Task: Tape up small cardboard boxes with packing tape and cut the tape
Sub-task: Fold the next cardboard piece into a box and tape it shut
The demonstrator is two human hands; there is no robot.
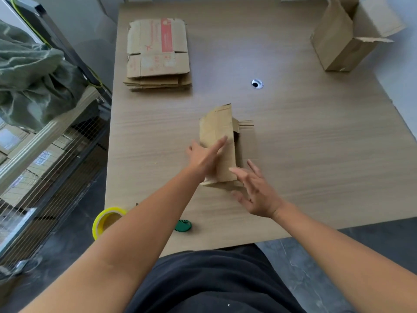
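Note:
A small brown cardboard box (220, 129) lies on its side in the middle of the wooden table (316, 143), its open end facing right. My left hand (204, 155) rests flat against the box's left face, fingers stretched out. Just right of the box's near end, my right hand (257, 193) hovers with spread fingers and holds nothing. A yellow roll of packing tape (106, 221) sits at the table's near left corner, partly hidden by my left forearm. A small green cutter (184, 225) lies beside it.
A stack of flattened cardboard boxes (158, 55) lies at the far left of the table. An upright open box (345, 35) stands at the far right. A cable hole (257, 84) is in the table's middle. A wire rack (52, 141) with green cloth stands to the left.

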